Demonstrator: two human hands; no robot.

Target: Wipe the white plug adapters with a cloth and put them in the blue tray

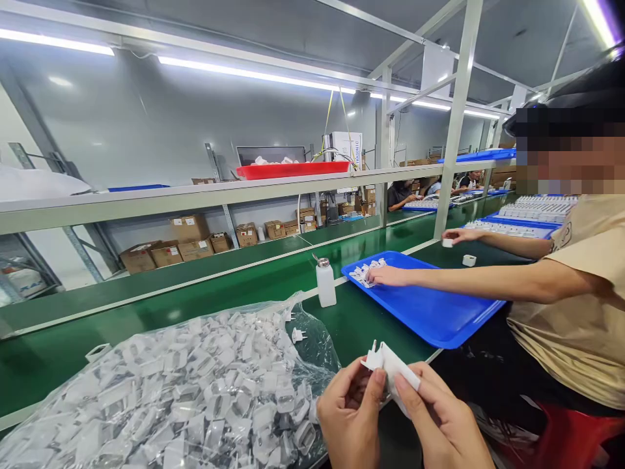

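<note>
Near the bottom of the head view, my two hands meet over small white plastic parts. My left hand (352,413) pinches a white two-pin plug piece (374,359), its pins pointing up. In my right hand (443,417) is a white charger housing (398,368), tilted and touching the plug piece. Fingers partly cover both parts. Left of my hands, a clear plastic bag (312,326) holds many white housings (215,391). A loose plug piece (298,335) lies on the bag's film at its right side.
A white pump bottle (325,283) stands behind the bag on the green bench (244,273). To the right, a co-worker's hand (390,276) reaches into a blue tray (430,312) with white parts. Above runs a shelf (195,193) bearing a red tray (293,170).
</note>
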